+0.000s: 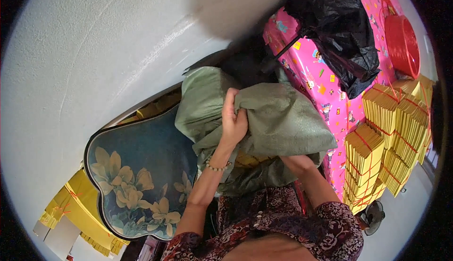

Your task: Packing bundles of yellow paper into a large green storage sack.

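Observation:
A grey-green woven sack [288,119] is bunched up in front of my body. My left hand [234,122] is closed on a fold of it near the middle, with a beaded bracelet on that wrist. My right hand [295,161] reaches under the sack's right side, and its fingers are hidden by the fabric. Beneath the lifted cloth, between my forearms, some yellow paper [252,159] shows.
Left of the sack lies a blue floral padded panel [141,176] with a dark rim. Red-tied yellow paper bundles [363,155] are stacked at right beside a pink patterned covering [311,72], which bears a black plastic bag [342,29]. A red tub [401,46] stands behind; a pale wall [94,48] rises far left.

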`<state>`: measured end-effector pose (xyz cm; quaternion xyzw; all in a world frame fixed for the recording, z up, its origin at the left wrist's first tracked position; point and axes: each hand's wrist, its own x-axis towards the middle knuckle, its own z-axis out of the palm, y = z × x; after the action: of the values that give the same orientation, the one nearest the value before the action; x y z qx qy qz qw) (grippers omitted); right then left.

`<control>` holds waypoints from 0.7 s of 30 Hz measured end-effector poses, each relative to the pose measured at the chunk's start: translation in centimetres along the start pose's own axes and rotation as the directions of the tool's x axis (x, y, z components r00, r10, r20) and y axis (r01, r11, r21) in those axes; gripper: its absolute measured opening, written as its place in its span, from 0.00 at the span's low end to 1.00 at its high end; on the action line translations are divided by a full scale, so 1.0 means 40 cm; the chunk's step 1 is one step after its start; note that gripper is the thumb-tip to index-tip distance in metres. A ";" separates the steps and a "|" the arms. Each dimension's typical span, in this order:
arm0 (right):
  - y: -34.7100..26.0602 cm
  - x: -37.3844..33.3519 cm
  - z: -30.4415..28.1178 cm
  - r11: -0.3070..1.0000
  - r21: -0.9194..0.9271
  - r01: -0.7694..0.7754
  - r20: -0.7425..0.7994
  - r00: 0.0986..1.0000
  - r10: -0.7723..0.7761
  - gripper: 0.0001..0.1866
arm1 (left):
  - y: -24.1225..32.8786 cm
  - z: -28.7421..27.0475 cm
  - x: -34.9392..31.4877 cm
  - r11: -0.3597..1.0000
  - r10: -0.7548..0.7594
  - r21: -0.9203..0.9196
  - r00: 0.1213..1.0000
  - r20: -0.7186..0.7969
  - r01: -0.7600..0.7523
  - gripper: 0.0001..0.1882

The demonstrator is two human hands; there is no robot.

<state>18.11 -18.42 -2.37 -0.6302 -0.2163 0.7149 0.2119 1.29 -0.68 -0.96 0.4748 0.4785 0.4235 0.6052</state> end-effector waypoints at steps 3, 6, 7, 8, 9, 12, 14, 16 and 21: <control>0.015 0.023 -0.012 0.998 0.044 0.041 -0.048 0.998 -0.039 0.29 | -0.044 -0.003 -0.017 0.988 -0.058 0.143 0.996 0.061 0.049 0.25; 0.053 0.040 -0.030 0.982 -0.169 0.088 -0.071 0.992 -0.101 0.30 | -0.085 -0.003 -0.023 0.967 -0.063 0.251 0.997 0.035 0.053 0.27; 0.051 0.068 -0.034 0.966 -0.239 0.102 -0.067 0.990 -0.121 0.31 | -0.104 -0.010 0.003 0.967 -0.017 0.253 1.000 0.008 0.014 0.27; 0.037 0.107 -0.030 0.945 -0.307 0.112 -0.064 0.988 -0.137 0.31 | -0.120 -0.020 0.035 0.967 0.027 0.255 0.999 -0.017 -0.022 0.28; 0.025 0.146 -0.039 0.921 -0.372 0.113 -0.057 0.988 -0.144 0.31 | -0.132 -0.032 0.064 0.930 0.085 0.361 0.996 -0.042 -0.064 0.29; 0.030 0.191 -0.068 0.827 -0.555 0.089 -0.029 0.992 -0.126 0.33 | -0.090 -0.077 0.166 0.818 0.182 0.544 0.981 0.069 -0.190 0.23; -0.010 0.295 -0.063 0.742 -0.664 0.092 -0.012 0.991 -0.134 0.33 | -0.018 -0.082 0.201 0.842 0.173 0.497 0.978 0.120 -0.210 0.22; -0.079 0.460 -0.001 0.643 -0.761 0.092 -0.004 0.989 -0.145 0.34 | 0.035 -0.075 0.168 0.800 0.286 0.537 0.957 0.050 -0.267 0.22; 0.006 0.380 0.081 0.281 -0.930 0.235 0.178 0.960 -0.216 0.36 | 0.064 -0.197 -0.140 0.685 0.413 0.726 0.855 -0.314 -0.065 0.31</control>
<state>13.12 -10.01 -14.43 -0.5914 -0.6803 0.4215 -0.0988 -7.60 -4.26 1.82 0.6131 0.6601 0.3896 0.1913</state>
